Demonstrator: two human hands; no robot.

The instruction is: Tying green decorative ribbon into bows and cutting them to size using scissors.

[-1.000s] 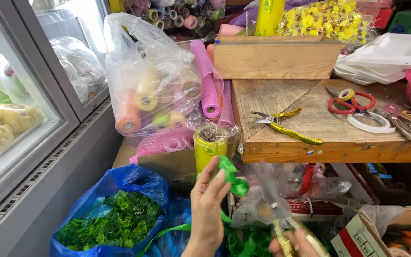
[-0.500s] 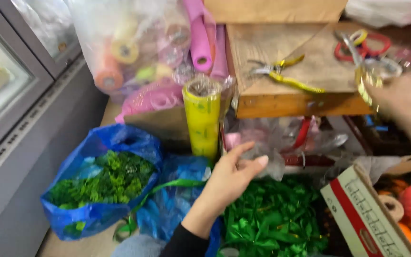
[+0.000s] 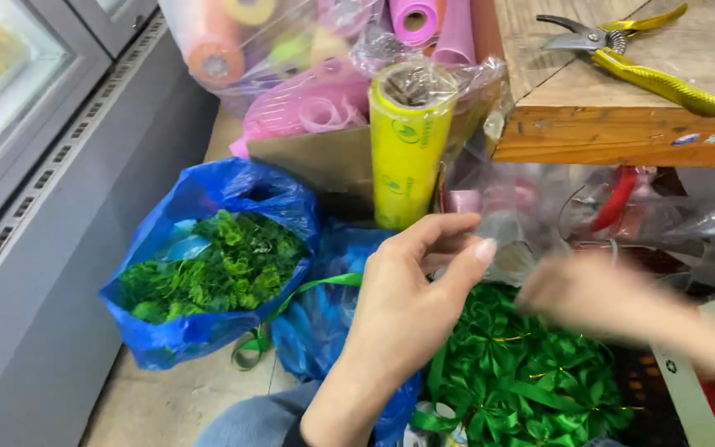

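Green ribbon bows point(image 3: 523, 377) fill an open container low in the view, and both of the person's hands hover just above them. Reaching up from the bottom edge, the left hand point(image 3: 411, 302) is held palm inward, its fingers point(image 3: 465, 261) loosely curled and spread, holding nothing; the thumb and forefinger stand apart with only air between them. Coming in from the right side, the right hand point(image 3: 614, 302) is smeared by motion blur, so I cannot tell whether its fingers are open or closed, or whether they hold anything. The bows lie directly beneath and between the two hands, near the fingers but not touching them as far as can be seen. Just beyond the left hand stands an upright yellow roll point(image 3: 407, 145) wrapped in clear film. To the left of it, a blue plastic bag point(image 3: 208, 199) sits open on the floor, filled with green leafy sprigs point(image 3: 208, 269). A second blue bag point(image 3: 320, 323) lies crumpled between that bag and the bows, with a green ribbon loop point(image 3: 250, 352) trailing over it. Behind, a clear plastic sack point(image 3: 266, 50) holds pink, orange and yellow rolls. At upper right, a wooden counter point(image 3: 622, 136) carries yellow-handled pruning shears point(image 3: 647, 58). Under the counter lie crumpled clear wrappings point(image 3: 539, 215) and something red, too indistinct to identify.
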